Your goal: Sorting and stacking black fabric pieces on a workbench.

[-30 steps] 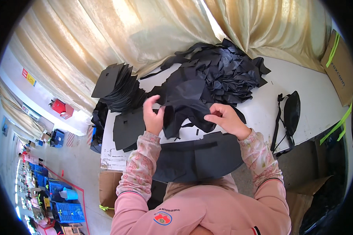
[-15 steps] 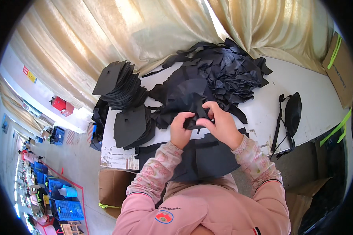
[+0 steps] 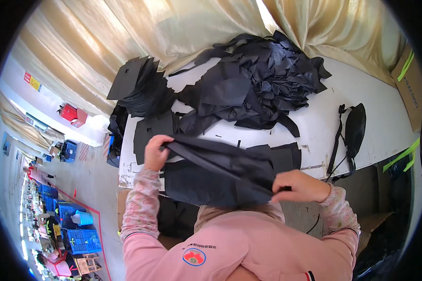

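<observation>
The black cloth length (image 3: 220, 164) shows a smooth face with faint sheen along its folds; the heap of black pieces (image 3: 279, 70) is creased and partly glossy, the stacked black sheets (image 3: 147, 91) flat-faced and matt. The white table (image 3: 316, 122) has a smooth top, scuffed at the edge. Curtain (image 3: 122, 30) is glossy satin-like cloth; carton (image 3: 413, 110), matt cardboard; crates (image 3: 83, 241), plastic; stool (image 3: 87, 263), wood.

Shiny gold curtains (image 3: 197, 23) hang beyond the grip, bright slit (image 3: 267, 16) between them. Left of the grip I'm seeing grey floor (image 3: 86, 182), red line (image 3: 102, 236), blue plastic crates (image 3: 82, 241), wooden stool (image 3: 86, 263).
</observation>
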`<act>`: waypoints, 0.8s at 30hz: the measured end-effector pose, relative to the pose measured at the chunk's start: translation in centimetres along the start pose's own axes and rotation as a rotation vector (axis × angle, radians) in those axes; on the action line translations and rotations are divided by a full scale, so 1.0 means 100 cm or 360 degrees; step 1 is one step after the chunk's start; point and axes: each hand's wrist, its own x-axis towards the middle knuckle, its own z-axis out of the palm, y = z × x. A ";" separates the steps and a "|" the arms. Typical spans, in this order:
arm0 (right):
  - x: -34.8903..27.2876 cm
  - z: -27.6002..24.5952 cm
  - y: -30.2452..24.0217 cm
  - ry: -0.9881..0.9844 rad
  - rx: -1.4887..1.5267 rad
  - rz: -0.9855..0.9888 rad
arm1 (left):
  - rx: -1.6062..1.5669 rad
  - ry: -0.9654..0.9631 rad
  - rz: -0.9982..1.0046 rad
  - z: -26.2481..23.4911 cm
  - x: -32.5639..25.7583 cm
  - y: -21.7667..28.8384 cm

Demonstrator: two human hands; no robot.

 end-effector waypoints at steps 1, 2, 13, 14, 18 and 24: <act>-0.010 -0.001 0.002 -0.0246 0.0334 0.0071 | 0.0093 -0.0120 0.0059 -0.015 -0.008 -0.006; -0.018 -0.006 -0.001 -0.0248 0.0348 0.0093 | 0.0177 -0.0242 0.0121 -0.030 -0.014 -0.011; -0.014 -0.016 0.075 -0.0153 0.0292 0.0902 | 0.0076 -0.1641 -0.0891 -0.068 -0.055 -0.062; -0.014 -0.011 0.100 0.0027 -0.0134 0.0744 | 0.0103 -0.1708 -0.0852 -0.055 -0.050 -0.067; -0.003 -0.002 0.133 0.0332 -0.0835 0.0829 | -0.0091 -0.1581 -0.0960 -0.008 -0.045 -0.086; 0.010 0.019 0.119 0.0556 -0.1355 0.0735 | 0.0044 -0.1466 -0.0831 0.030 -0.036 -0.107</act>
